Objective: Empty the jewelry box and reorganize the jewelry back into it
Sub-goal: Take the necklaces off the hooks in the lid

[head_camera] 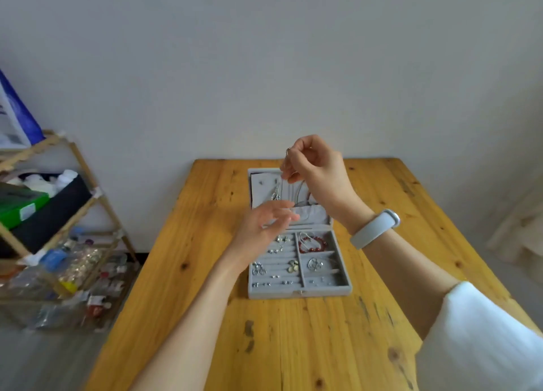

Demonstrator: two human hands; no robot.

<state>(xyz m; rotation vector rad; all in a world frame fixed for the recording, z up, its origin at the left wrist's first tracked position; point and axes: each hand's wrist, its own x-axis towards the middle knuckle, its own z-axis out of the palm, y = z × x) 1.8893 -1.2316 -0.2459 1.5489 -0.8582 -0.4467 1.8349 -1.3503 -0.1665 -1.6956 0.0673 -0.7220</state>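
Holding item one: a thin silver drop earring with a leaf-shaped dangle point(276, 195), pinched at its hook end by your right hand point(316, 167). It hangs free above the raised lid of the grey velvet-lined jewelry box point(299, 293), which sits open near the middle of the yellow pine desk point(293, 346).

Handling: judged very light, thin and easily bent. The dangle swings, so take it by the hook or the top link, never by the leaf. It could snag on the fine silver chains point(289, 192) hung in the lid just behind it.

Right hand: raised over the far half of the box, wrist bent, thumb and forefinger closed on the earring, the other fingers curled. A pale grey wristband point(374, 229) sits on that forearm.

Left hand point(264, 226): open and holding nothing, palm turned up and fingers spread loosely, placed under the dangle as if to catch or steady it.

Still in the tray:
- a red beaded bracelet point(313, 243), upper right compartment;
- a silver round pendant point(315, 263), compartment below it;
- small silver earrings and studs point(276, 249) along the ridged slots on the left.

Status, judged: emptying barely begun; the desk around the box carries no jewelry.
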